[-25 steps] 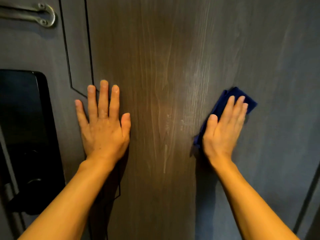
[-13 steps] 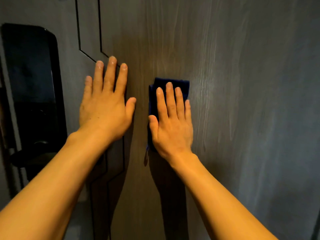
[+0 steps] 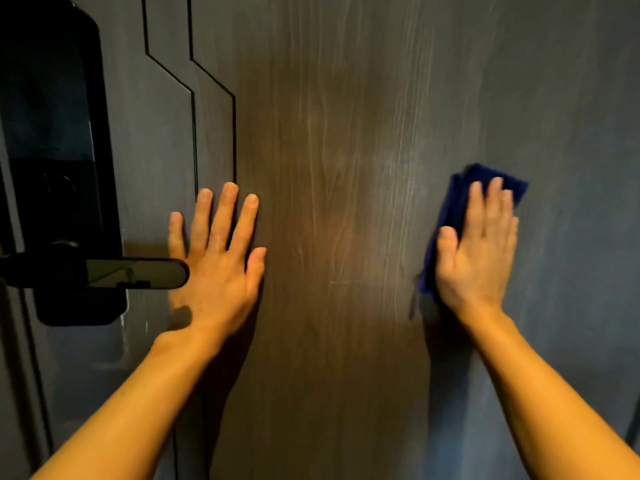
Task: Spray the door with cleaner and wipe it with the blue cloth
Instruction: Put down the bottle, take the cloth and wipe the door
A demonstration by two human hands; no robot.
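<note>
A person's right hand [image 3: 476, 249], fingers flat, presses the blue cloth [image 3: 460, 199] against the door [image 3: 346, 168]; the left hand [image 3: 216, 263], fingers spread wide, rests beside the black handle [image 3: 135, 273].

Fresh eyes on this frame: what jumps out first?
Two bare hands pressed flat on a dark wood-grain door. The right hand, at right, pins a folded blue cloth against the panel; the left hand lies spread and empty at centre-left. At far left, a black lock plate with a lever handle whose tip overlaps the left hand's edge.
</note>
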